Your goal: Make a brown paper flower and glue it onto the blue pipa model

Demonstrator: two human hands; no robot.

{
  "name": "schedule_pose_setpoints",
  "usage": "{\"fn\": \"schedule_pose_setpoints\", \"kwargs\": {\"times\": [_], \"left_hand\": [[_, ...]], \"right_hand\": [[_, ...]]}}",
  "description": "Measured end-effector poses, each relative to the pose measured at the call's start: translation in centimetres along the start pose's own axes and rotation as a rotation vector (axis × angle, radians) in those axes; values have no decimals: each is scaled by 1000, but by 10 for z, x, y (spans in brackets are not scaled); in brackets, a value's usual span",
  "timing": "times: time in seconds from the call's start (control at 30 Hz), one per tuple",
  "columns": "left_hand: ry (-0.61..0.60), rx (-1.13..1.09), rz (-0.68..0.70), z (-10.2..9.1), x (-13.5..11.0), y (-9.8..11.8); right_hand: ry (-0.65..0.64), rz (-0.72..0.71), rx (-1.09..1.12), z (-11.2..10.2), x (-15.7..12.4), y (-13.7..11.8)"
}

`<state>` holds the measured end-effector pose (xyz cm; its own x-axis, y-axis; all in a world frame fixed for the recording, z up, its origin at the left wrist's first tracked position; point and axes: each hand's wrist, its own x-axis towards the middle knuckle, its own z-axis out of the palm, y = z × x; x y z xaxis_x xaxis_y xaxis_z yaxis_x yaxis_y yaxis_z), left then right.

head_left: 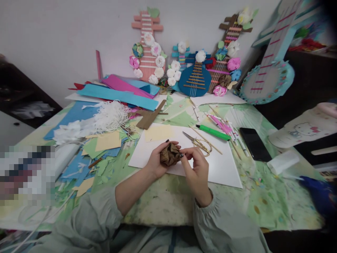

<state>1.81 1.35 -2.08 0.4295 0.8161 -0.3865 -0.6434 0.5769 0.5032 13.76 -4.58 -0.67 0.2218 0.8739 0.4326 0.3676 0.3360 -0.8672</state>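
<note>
My left hand cups a crumpled brown paper flower just above a white sheet on the table. Its fingers curl round the flower's left and top. My right hand pinches the flower's right edge with thumb and fingertips. Both hands are closed on it. Gold-handled scissors lie on the white sheet just right of my hands.
A green marker, pink and white sticks and a black phone lie to the right. Coloured paper sheets, white string and paper scraps cover the left. Paper instruments with flowers lean on the wall.
</note>
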Motion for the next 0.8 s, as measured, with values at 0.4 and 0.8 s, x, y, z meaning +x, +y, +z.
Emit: {"fn": "schedule_pose_setpoints", "kwargs": {"times": [0.4,0.8], "left_hand": [[-94,28,-52,3,0,5],[36,417,386,-19,25,6]], "right_hand": [[-57,283,192,-7,-1,18],[-124,513,209,-16,-16,24]]}}
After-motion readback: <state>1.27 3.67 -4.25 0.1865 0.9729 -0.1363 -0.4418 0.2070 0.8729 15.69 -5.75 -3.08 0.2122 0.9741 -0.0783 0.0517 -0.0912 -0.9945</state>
